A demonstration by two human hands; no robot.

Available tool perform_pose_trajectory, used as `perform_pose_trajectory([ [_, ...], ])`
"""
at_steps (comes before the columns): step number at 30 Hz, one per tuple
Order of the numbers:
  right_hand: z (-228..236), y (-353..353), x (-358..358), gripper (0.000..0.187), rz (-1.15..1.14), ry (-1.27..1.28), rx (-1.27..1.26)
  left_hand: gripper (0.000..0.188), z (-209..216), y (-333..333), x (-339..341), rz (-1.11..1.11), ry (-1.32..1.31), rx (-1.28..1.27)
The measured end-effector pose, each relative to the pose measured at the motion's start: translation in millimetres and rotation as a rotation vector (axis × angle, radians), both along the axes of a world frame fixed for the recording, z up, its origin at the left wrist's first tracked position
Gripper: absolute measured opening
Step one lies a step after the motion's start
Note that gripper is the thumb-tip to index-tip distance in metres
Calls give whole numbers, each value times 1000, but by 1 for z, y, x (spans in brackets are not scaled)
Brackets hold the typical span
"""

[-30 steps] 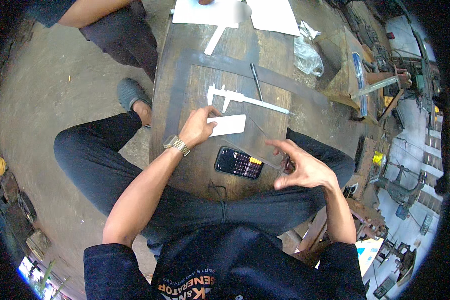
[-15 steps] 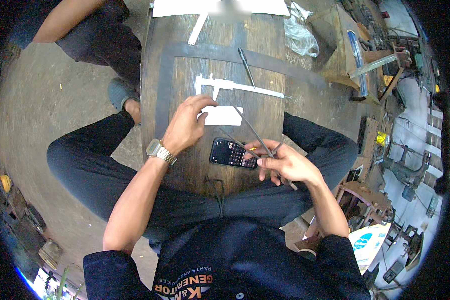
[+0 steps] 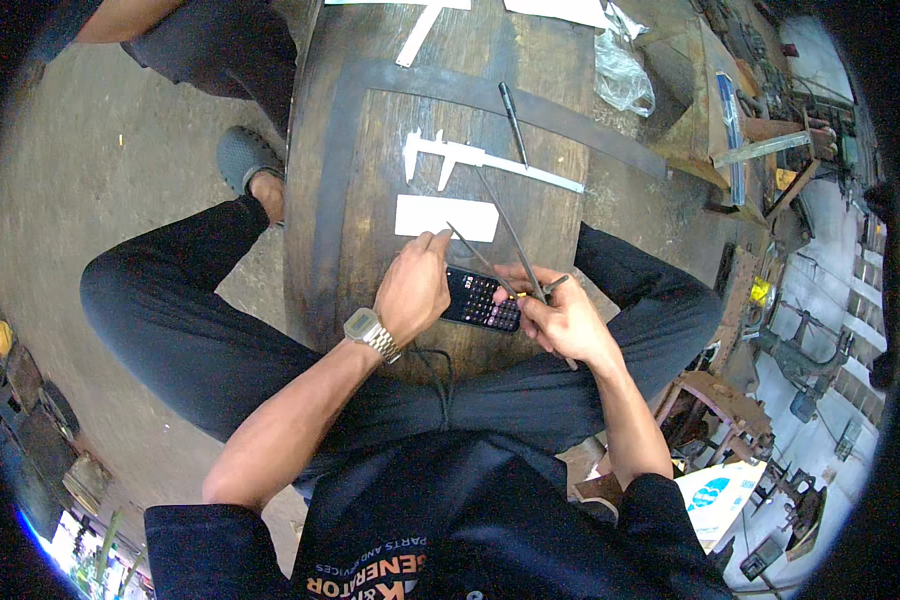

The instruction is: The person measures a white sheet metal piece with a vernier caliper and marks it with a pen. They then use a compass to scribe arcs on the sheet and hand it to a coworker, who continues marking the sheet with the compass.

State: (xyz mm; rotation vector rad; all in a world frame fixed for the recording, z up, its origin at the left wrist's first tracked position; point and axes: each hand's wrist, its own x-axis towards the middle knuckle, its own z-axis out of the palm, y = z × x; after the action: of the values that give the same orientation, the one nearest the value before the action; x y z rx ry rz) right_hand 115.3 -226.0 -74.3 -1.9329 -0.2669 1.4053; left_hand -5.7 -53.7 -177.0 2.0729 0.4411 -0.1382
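In my right hand are metal dividers, their two thin legs spread and pointing away from me over the table. One leg tip lies over a small white rectangular card; the other reaches toward a white vernier caliper. My left hand, with a watch on its wrist, has its fingers bunched at the card's near edge, close to one divider leg. Whether they pinch anything is hidden. A black phone showing a keypad lies between my hands, its left end covered by my left hand.
Beyond the caliper lie a black pen, a large dark metal square and a white strip on the wooden table. A plastic bag is to the right. Another person's leg is at the far left.
My left hand has moved from the card's left side toward me and right, to its near edge and the phone. The dividers stay in my right hand. The whole view has shifted slightly.
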Motion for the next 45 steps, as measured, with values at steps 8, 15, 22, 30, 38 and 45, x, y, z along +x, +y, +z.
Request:
perform_pose_trajectory([
  [8,-18,-2,-5,41,-9,-70,-51,61,5,-13,-4,-148,31,263],
  [15,-22,1,-5,46,7,-39,-60,73,2,-7,-1,-213,52,238],
  [22,-25,2,-5,46,15,-44,-72,75,0,-8,-1,-214,88,210],
  [30,-28,3,-4,47,26,-62,-68,76,-4,-8,0,-220,104,237],
  [38,-29,5,-3,47,52,-96,-69,76,-5,-8,-1,-213,110,239],
  [45,-26,8,-2,46,73,-113,-88,74,-5,-7,-1,-205,97,235],
])
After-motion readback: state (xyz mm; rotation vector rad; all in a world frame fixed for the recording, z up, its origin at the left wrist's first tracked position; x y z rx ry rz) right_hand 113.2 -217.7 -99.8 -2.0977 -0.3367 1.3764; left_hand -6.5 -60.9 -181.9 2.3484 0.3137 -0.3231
